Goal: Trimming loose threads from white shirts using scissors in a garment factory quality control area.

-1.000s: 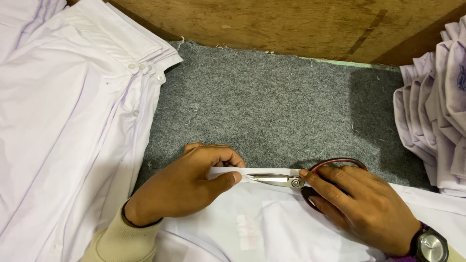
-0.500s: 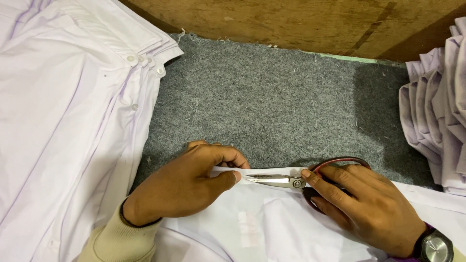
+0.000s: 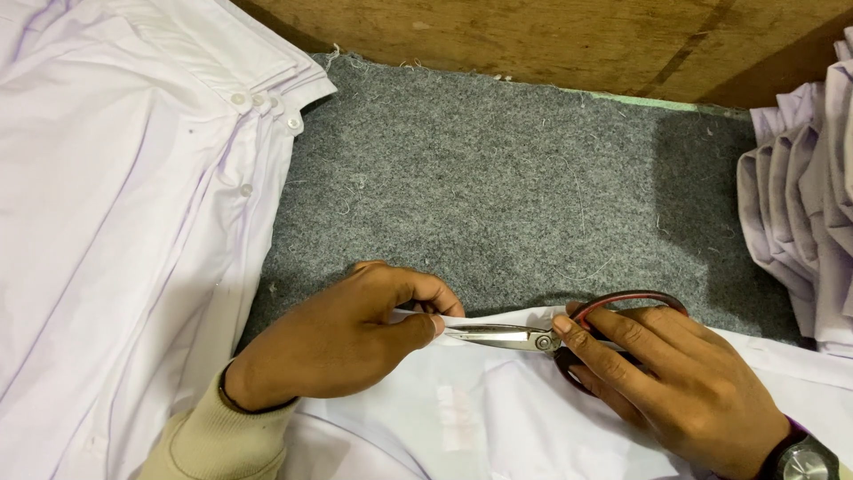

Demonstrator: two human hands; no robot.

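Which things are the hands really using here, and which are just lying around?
In use:
- scissors, held by the right hand
- white cloth, its edge pinched by the left hand at the blades

Lying about:
- stack of white shirts at the left
- pile of folded pale cloth at the right
- grey felt mat underneath

— What is worn on the left arm?

— A beige knitted cuff (image 3: 209,436) is seen at the wrist of the left hand (image 3: 342,342), ribbed and snug, with a thin dark band at its edge.

— And on the right?

— A wristwatch (image 3: 804,460) with a round silver-grey case and a dark strap is worn just behind the right hand (image 3: 680,387). No sleeve is shown there. Both hands are bare; the nails are kept short.
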